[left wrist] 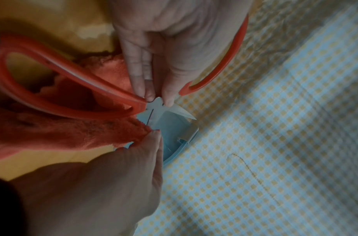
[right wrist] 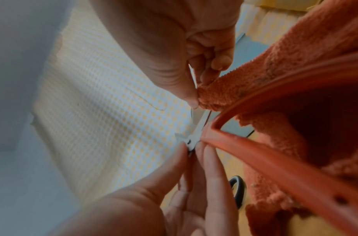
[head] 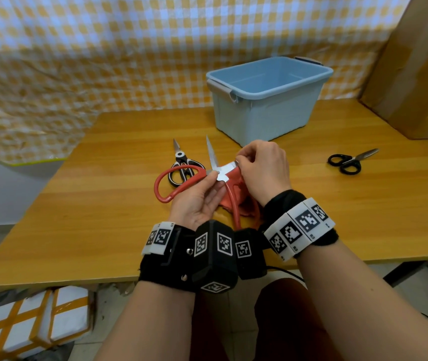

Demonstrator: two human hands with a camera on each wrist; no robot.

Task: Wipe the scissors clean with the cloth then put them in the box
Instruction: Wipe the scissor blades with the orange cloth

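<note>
Item 1, nearest: left hand [head: 197, 201], palm up, thumb and fingertips pinching the red-handled scissors [head: 181, 182] at the pivot; the blades stand splayed open, one pointing to 12 o'clock, the other to 2 o'clock; one red loop hangs at 9 o'clock of the hand, the second runs back toward the wrists

Item 2: right hand [head: 265, 170], at 3 o'clock of the left, fingers curled and clamped on the orange cloth [head: 233, 183], which is pressed over the 2 o'clock blade; the rest of the cloth hangs bunched beneath both hands

Item 3: black-and-white scissors [head: 183, 165], closed, flat on the wooden table [head: 103, 204], just behind the red loop, tips at 12 o'clock

Item 4: black-handled scissors [head: 350, 161], closed, flat on the table, well apart at 3 o'clock of the hands

Item 5: blue box [head: 267, 97], open-topped, upright at 12 o'clock beyond the hands

Item 6, farthest: yellow checked sheet [head: 103, 48] behind the table; brown cardboard [head: 415, 74] at 2 o'clock
</note>
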